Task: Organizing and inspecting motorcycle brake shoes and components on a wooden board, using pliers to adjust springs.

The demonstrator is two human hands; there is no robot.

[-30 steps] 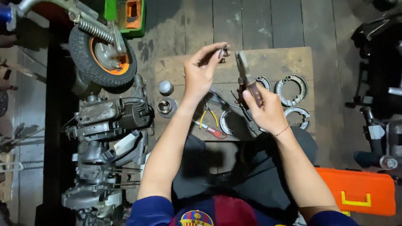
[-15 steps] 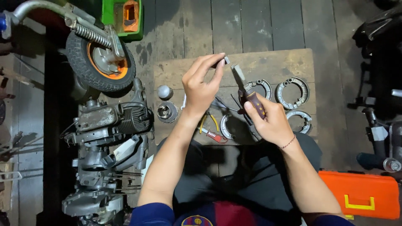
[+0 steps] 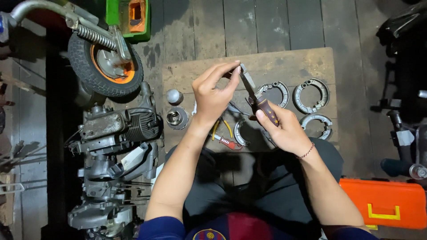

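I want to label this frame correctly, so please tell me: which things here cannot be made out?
Head view only:
- The small part in the left hand: hidden by its fingertips.
- The knife: its tip is behind those fingertips, its handle mostly inside the right hand.
- The pliers: jaws covered by the left wrist.
- The green box: cut off by the top edge.
- The orange case: its contents, lid closed.

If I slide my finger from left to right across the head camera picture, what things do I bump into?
Small wheel → engine → left hand → right hand → brake shoes → orange toolbox.
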